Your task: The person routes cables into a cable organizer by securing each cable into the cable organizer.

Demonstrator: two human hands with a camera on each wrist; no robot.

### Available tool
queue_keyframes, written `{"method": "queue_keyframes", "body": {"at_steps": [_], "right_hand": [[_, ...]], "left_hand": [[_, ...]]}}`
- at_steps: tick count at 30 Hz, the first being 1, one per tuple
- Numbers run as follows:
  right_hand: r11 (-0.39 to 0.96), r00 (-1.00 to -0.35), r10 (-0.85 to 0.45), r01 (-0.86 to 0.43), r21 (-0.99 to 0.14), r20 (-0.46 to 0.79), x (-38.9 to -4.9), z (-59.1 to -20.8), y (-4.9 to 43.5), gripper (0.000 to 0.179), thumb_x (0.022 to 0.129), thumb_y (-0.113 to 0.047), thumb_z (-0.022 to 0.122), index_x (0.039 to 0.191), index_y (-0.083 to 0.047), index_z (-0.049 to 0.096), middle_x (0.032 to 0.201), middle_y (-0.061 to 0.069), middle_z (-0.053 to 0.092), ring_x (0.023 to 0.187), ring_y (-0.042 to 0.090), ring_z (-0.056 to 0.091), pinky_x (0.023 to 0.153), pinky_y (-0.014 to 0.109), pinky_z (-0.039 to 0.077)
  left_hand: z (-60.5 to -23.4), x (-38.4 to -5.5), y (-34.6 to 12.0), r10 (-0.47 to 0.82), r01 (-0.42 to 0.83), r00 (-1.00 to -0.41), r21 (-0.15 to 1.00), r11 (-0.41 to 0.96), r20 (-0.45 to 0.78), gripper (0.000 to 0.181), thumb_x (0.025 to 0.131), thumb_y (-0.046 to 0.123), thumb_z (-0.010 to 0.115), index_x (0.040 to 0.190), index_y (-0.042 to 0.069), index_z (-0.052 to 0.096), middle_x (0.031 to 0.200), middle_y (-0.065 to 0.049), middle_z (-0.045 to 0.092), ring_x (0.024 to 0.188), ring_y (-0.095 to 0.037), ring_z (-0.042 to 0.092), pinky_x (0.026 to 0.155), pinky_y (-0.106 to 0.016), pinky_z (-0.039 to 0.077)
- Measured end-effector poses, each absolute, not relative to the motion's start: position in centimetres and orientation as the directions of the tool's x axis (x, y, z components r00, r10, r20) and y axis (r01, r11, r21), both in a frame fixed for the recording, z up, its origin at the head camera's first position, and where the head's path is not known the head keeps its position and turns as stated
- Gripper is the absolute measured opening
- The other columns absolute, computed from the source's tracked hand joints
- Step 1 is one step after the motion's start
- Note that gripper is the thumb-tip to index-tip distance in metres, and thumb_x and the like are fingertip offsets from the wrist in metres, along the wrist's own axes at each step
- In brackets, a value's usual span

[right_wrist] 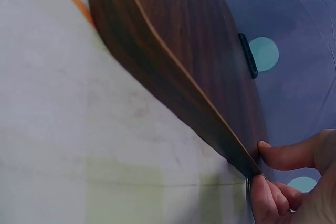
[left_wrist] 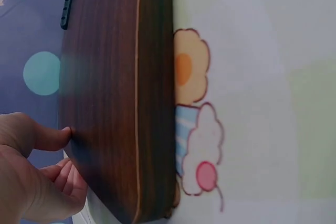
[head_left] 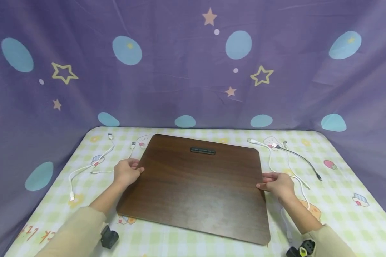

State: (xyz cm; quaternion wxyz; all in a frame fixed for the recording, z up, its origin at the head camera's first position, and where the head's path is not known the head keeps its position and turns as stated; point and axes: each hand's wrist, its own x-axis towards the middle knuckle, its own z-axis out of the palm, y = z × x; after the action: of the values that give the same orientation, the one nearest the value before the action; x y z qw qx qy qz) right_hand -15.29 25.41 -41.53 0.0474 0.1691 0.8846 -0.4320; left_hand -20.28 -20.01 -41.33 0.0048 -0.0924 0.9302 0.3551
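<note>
A dark brown wood-grain board [head_left: 199,189] with rounded corners lies slanted over the middle of the table. My left hand [head_left: 125,173] grips its left edge, thumb on top and fingers underneath. On the opposite edge my right hand [head_left: 278,184] pinches the board the same way. Near the board's far edge sits a black slotted strip [head_left: 202,151]. In the left wrist view, the near edge of the board [left_wrist: 105,93] runs close over the tablecloth. The right wrist view has the thumb on the upper face of the board [right_wrist: 205,66], fingers below its rim.
White cables [head_left: 93,162] lie left of the board, one partly behind my left hand. More white cables [head_left: 270,157] and a short dark cable [head_left: 299,156] spread at the right. The checked tablecloth [head_left: 344,214] reaches back to a purple curtain [head_left: 186,71].
</note>
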Motion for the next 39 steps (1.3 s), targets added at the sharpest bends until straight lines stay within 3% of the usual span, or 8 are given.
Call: {"method": "queue_keyframes", "body": {"at_steps": [4, 17, 34, 39], "right_hand": [[0.551, -0.942, 0.252, 0.328, -0.767, -0.222, -15.4, -41.5, 25.4, 0.053, 0.070, -0.008, 0.082, 0.115, 0.012, 0.062, 0.095, 0.021, 0.074, 0.063, -0.003, 0.062, 0.055, 0.012, 0.047], [0.530, -0.936, 0.266, 0.342, -0.776, -0.230, -16.5, -41.9, 25.0, 0.052, 0.068, -0.004, 0.082, 0.115, 0.011, 0.064, 0.098, 0.022, 0.073, 0.066, 0.000, 0.064, 0.056, 0.012, 0.051], [0.594, -0.939, 0.274, 0.334, -0.732, -0.206, -17.7, -41.5, 25.1, 0.050, 0.068, -0.006, 0.082, 0.113, 0.008, 0.066, 0.095, 0.017, 0.075, 0.063, -0.003, 0.058, 0.055, 0.013, 0.044], [0.614, -0.943, 0.265, 0.326, -0.719, -0.201, -18.1, -41.4, 25.0, 0.049, 0.069, -0.007, 0.082, 0.113, 0.007, 0.066, 0.100, 0.018, 0.074, 0.069, 0.001, 0.064, 0.059, 0.012, 0.043]], "left_hand": [[-41.2, -20.1, -20.1, -0.187, -0.196, -0.979, 0.672, 0.714, -0.086, 0.041, 0.083, 0.010, 0.068, 0.119, -0.009, 0.060, 0.119, -0.028, 0.064, 0.109, -0.042, 0.062, 0.096, -0.049, 0.051], [-40.8, -18.8, -20.5, -0.253, -0.258, -0.961, 0.676, 0.690, -0.109, 0.044, 0.080, 0.013, 0.072, 0.118, -0.007, 0.062, 0.115, -0.026, 0.067, 0.106, -0.041, 0.064, 0.096, -0.049, 0.050], [-40.8, -17.2, -19.9, -0.319, -0.337, -0.932, 0.735, 0.588, -0.173, 0.043, 0.080, 0.010, 0.071, 0.119, -0.004, 0.063, 0.119, -0.025, 0.065, 0.110, -0.041, 0.061, 0.101, -0.049, 0.047], [-41.2, -17.0, -20.1, -0.341, -0.352, -0.922, 0.762, 0.544, -0.182, 0.043, 0.078, 0.008, 0.072, 0.119, -0.005, 0.063, 0.118, -0.025, 0.066, 0.110, -0.041, 0.061, 0.103, -0.050, 0.045]]}}
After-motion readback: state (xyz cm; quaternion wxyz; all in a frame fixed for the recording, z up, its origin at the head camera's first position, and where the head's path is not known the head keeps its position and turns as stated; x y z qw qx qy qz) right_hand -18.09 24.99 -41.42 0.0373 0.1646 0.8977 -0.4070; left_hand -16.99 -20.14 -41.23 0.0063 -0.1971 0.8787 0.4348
